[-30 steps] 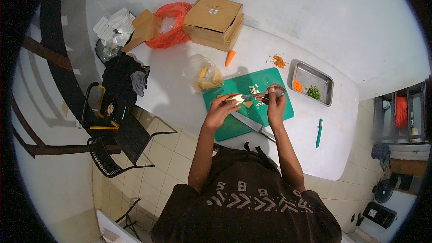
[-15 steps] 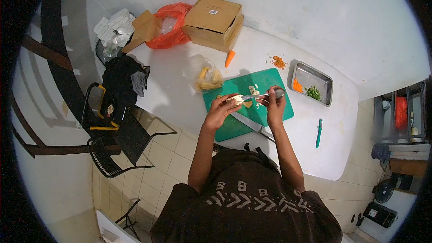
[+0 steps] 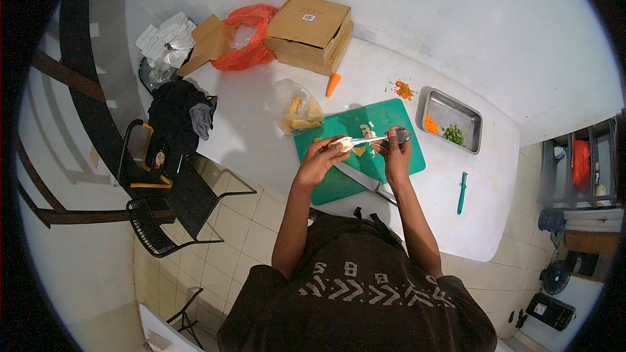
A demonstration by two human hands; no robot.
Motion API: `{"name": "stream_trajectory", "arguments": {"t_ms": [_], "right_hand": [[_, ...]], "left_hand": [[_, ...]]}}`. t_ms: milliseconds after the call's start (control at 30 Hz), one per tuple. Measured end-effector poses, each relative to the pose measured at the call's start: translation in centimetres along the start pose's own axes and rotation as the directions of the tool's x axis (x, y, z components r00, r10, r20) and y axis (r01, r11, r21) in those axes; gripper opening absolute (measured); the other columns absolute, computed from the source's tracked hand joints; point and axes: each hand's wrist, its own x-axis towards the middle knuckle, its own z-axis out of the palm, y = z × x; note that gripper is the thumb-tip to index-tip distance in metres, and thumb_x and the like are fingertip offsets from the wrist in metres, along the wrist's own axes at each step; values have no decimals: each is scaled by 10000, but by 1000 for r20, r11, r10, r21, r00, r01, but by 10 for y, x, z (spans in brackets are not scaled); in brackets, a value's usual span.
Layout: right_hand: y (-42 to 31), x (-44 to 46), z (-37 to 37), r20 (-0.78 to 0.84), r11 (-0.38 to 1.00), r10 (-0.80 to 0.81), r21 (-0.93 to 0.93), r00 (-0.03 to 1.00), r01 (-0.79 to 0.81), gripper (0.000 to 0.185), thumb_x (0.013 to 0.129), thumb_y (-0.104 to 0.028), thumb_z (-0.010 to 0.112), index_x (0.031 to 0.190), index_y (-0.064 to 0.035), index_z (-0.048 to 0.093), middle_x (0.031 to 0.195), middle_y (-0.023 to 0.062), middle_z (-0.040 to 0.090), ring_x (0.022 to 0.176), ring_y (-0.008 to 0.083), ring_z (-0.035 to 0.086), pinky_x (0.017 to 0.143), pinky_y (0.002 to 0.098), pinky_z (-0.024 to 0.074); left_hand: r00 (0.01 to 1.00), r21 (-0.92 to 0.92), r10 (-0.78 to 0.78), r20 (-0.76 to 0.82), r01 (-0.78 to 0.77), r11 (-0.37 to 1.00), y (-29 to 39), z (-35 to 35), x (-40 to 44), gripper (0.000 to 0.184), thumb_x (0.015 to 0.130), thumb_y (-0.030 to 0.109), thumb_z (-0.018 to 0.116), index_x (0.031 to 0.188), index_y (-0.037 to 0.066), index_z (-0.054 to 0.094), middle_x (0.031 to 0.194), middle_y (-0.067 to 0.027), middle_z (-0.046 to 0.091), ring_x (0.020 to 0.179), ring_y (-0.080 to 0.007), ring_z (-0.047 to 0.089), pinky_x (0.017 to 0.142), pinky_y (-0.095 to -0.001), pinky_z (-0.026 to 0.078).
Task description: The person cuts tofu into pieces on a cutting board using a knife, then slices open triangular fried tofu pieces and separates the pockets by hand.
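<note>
My left hand (image 3: 319, 160) is closed on a small pale yellow piece (image 3: 342, 144), whose kind I cannot make out. A metal spoon (image 3: 402, 135) is in the closed fingers of my right hand (image 3: 395, 156), with its handle end touching the pale piece. Both hands are above a green cutting board (image 3: 404, 150). On the board lie small white chopped bits (image 3: 368, 131) and a large knife (image 3: 360, 176) with its blade toward the left. A clear plastic bag (image 3: 301, 112) with yellow pieces inside touches the board's upper left corner.
A metal tray (image 3: 481, 132) with chopped orange and green bits stands right of the board. Near it are a teal peeler (image 3: 463, 193) and orange peelings (image 3: 404, 90). Behind are a carrot piece (image 3: 333, 85), a cardboard box (image 3: 309, 23) and a red bag (image 3: 251, 52). A black chair (image 3: 192, 205) stands left.
The spoon and my right hand have shifted and tilted very slightly. My left hand keeps the pale piece in nearly the same place.
</note>
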Motion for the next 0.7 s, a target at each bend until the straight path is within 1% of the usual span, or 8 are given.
{"name": "stream_trajectory", "arguments": {"t_ms": [67, 200, 267, 367, 600, 700], "right_hand": [[0, -1, 1, -11, 999, 32, 6, 999, -32, 269, 1004, -265, 581, 1158, -55, 514, 968, 70, 577, 798, 204, 665, 686, 363, 630], [0, -2, 3, -7, 999, 34, -14, 999, -34, 269, 1006, -262, 576, 1160, -52, 511, 977, 73, 577, 798, 209, 663, 692, 369, 629], [2, -2, 3, 1, 1000, 19, -24, 1000, -19, 268, 1006, -264, 577, 1159, -54, 511, 994, 81, 571, 804, 217, 663, 698, 370, 626], [2, -3, 6, -2, 999, 47, -3, 999, -47, 221, 1006, -231, 579, 1137, -65, 516, 970, 67, 561, 806, 197, 657, 701, 353, 616], [15, 2, -2, -25, 996, 85, 10, 996, -85, 239, 1001, -246, 587, 1140, -65, 517, 976, 66, 562, 818, 206, 662, 698, 353, 616], [22, 7, -9, -38, 992, 124, 16, 992, -123, 267, 997, -249, 595, 1153, -52, 503, 1001, 73, 561, 827, 224, 670, 695, 358, 618]], "left_hand": [[1000, -23, -4, 13, 5, 1000, 0, 1, 0, 366, 967, 87, 617, 1276, -98, 549, 1173, -146, 633, 1057, -210, 646, 954, -329, 565], [1000, 0, -15, -1, 15, 1000, -2, 1, 1, 377, 967, 91, 620, 1285, -96, 539, 1182, -153, 632, 1063, -216, 646, 963, -336, 558], [1000, 33, -6, 3, 6, 999, -4, -1, 1, 371, 981, 123, 604, 1283, -85, 543, 1174, -139, 629, 1083, -217, 633, 999, -374, 533], [1000, 12, -14, -4, 14, 1000, -6, -2, 2, 371, 977, 115, 606, 1281, -87, 544, 1172, -139, 630, 1085, -222, 634, 1007, -381, 527], [999, 24, -32, -30, 33, 999, -17, -7, 11, 381, 965, 102, 615, 1284, -92, 540, 1190, -153, 625, 1094, -235, 630, 1017, -389, 518], [997, -18, -73, -26, 72, 997, -30, -15, 22, 371, 968, 107, 613, 1282, -80, 548, 1187, -151, 627, 1092, -236, 632, 1016, -386, 519]]}}
